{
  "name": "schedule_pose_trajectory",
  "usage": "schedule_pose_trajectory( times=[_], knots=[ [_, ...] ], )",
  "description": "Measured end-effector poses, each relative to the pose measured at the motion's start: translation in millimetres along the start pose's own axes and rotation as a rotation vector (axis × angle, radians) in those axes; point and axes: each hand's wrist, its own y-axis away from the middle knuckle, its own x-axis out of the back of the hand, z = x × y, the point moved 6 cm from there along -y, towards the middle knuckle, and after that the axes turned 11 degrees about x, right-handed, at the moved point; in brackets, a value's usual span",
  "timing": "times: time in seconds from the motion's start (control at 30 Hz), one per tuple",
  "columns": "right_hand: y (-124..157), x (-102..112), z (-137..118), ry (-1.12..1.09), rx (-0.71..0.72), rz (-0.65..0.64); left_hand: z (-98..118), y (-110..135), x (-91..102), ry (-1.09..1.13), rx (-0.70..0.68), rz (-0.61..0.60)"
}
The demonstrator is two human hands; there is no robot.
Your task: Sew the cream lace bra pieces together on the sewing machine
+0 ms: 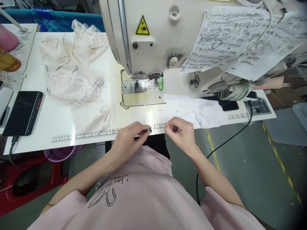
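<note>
My left hand (130, 138) pinches a small, round, shiny metal piece that looks like a bobbin case (148, 130), just above the front edge of the sewing table. A short gap to its right, my right hand (181, 132) is closed with thumb and forefinger pressed together; whatever it may hold is too small to see. Behind both hands stands the sewing machine (153, 41), its metal needle plate (129, 87) bare of cloth. A printed ruler strip (88, 134) runs along the table edge beneath my hands.
Cream lace pieces (72, 83) lie at the left, beside a black power bank (22, 111) with a cable. White cloth (196, 110) lies right of the needle area. Handwritten sheets (230, 38) hang on the machine. A black cable (227, 135) drops from the table's right end.
</note>
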Motion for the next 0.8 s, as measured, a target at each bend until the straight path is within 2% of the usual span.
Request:
schedule_pose_trajectory(
  times=[0.07,0.17,0.3,0.4,0.53,0.6,0.7,0.8],
  knots=[
    [-1,0,1,0.050,0.021,-0.007,-2,0,0.8,0.043,0.013,-0.016],
    [-9,2,2,0.101,0.046,0.006,-4,0,-3.0,0.103,0.020,-0.111],
    [-28,5,-5,0.121,0.134,0.043,-2,1,-8.6,0.117,-0.057,-0.177],
    [-41,7,-13,0.140,0.182,0.056,-1,0,-9.0,0.053,-0.104,-0.147],
    [-48,12,-18,0.141,0.144,0.025,7,2,-9.0,-0.105,-0.306,-0.123],
    [-44,17,-23,0.107,0.134,0.028,7,2,-8.0,-0.194,-0.360,-0.073],
    [-30,20,-32,0.003,0.138,0.040,3,-2,-4.5,-0.255,-0.339,0.047],
    [-11,7,-38,-0.166,0.115,-0.015,3,-5,-1.9,-0.262,-0.347,0.160]
  ],
)
